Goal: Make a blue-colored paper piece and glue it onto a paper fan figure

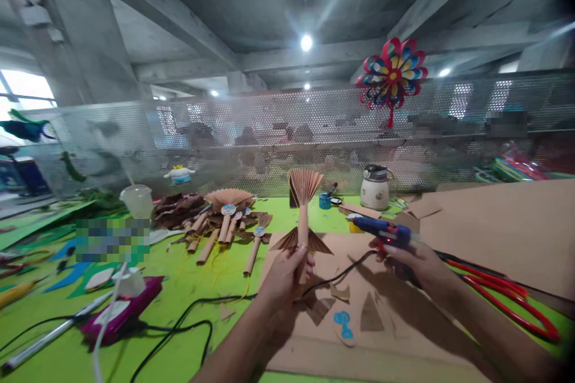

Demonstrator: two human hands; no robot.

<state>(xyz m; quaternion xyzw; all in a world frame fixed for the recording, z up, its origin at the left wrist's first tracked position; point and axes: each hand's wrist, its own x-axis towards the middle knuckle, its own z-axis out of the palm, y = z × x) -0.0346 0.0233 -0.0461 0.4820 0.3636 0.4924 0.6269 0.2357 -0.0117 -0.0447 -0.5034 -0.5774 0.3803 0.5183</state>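
In the head view my left hand (287, 272) is closed around the lower tube of a brown paper figure (303, 215). It stands upright, with a pleated fan at its top and pleated wings at its sides. My right hand (404, 257) grips a blue hot glue gun (381, 228), its nozzle pointing left towards the figure but apart from it. Below the hands lies a sheet of brown cardboard (323, 353). On it are a paper cutout with blue markings (344, 326) and a brown paper triangle (372, 313). Similar paper figures (227, 221) lie in a pile to the left.
Red-handled scissors (507, 296) lie at the right beside a large cardboard sheet (503, 227). A purple power strip (121, 311) with cables sits at the left. A plastic cup (137, 200), a blue jar (324, 201) and a white flask (374, 188) stand towards the back, before a perforated metal screen.
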